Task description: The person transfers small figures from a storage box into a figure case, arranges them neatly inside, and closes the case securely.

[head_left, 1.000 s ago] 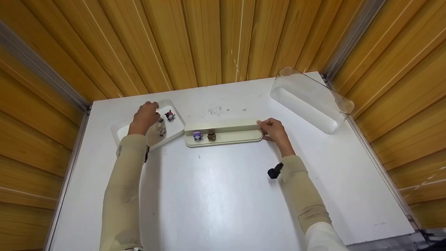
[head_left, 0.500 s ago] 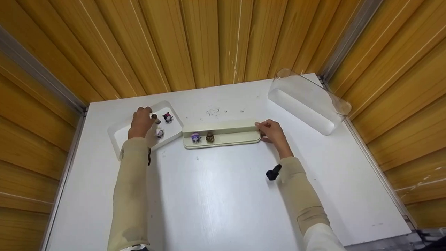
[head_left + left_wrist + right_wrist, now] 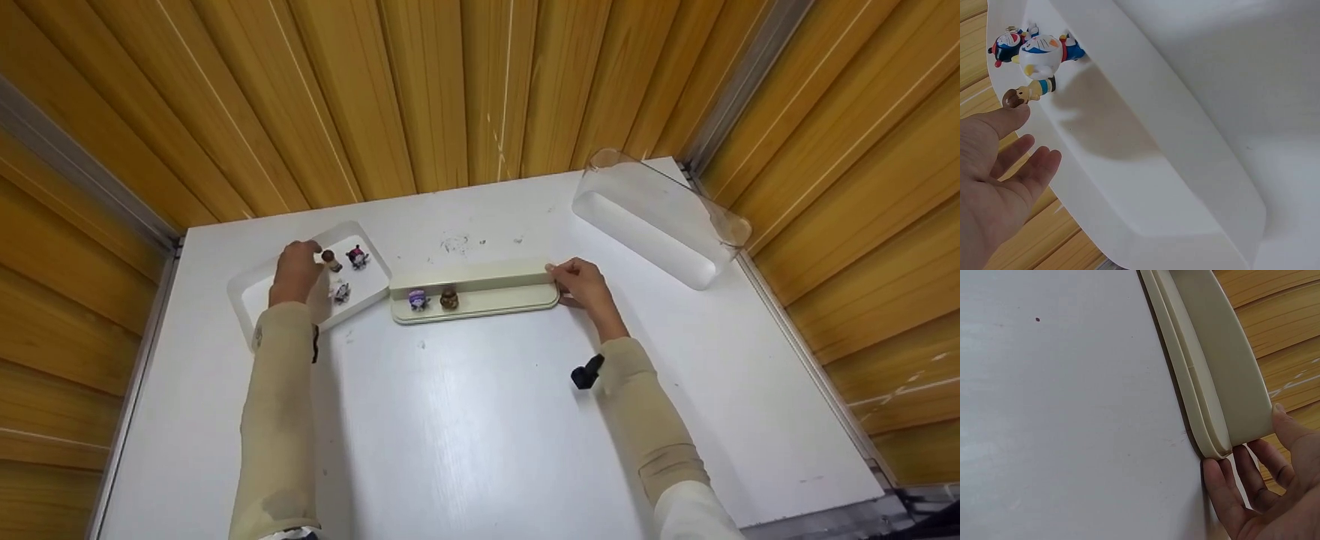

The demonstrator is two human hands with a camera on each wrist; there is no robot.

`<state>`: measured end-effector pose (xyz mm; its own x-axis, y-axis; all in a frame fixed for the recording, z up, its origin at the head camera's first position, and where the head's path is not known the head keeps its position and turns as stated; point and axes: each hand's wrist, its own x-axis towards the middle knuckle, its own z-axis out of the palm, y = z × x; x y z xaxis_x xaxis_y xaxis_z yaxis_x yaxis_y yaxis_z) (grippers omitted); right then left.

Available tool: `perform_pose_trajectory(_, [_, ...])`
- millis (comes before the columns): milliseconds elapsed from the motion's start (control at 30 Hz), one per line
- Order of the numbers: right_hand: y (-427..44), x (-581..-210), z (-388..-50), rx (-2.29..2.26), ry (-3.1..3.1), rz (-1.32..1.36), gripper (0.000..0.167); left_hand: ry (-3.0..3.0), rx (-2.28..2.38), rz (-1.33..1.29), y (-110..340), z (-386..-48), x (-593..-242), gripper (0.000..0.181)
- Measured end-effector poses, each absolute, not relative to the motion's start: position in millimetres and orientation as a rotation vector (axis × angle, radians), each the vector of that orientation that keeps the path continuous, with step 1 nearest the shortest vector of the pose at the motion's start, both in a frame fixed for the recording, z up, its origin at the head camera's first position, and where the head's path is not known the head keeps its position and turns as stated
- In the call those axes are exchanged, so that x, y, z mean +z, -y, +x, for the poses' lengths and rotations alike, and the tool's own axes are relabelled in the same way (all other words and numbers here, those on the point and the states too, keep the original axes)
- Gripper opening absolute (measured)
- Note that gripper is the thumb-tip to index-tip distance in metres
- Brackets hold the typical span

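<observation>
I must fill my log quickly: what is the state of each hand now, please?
Left hand: open, beside the brown-haired figure; whether it touches cannot be told.
Right hand: holding the end of the cream stand.

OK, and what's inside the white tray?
The white tray holds a brown-haired figure, a white-headed figure and a dark-hatted figure. In the head view, the left hand and sleeve hide part of it; the figures hide what's beneath.

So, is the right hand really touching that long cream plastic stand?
Touching. The right wrist view shows fingers of the right hand against the end of the stand, no gap visible.
</observation>
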<state>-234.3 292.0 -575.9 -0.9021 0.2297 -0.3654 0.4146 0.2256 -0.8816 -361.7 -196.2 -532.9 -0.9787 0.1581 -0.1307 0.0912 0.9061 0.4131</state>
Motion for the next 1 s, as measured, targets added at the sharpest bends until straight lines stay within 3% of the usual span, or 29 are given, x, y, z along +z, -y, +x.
perform_pose_trajectory(300, [-295.3,-575.4,-237.3,-1.736,-2.320,0.640,0.035,-2.877,0.607,0.180,195.4,-363.7,-534.2,0.029])
perform_pose_trajectory(567, [-293.8,-575.2,-237.1,-1.719,-2.306,0.649,0.037,-2.892,0.594,0.193,193.4,-363.8,-538.1,0.040])
perform_pose_trajectory(1000, [-293.0,-574.2,-235.3,-1.759,-2.294,0.642,0.036,-2.829,0.623,0.209,180.1,-371.6,-533.7,0.017])
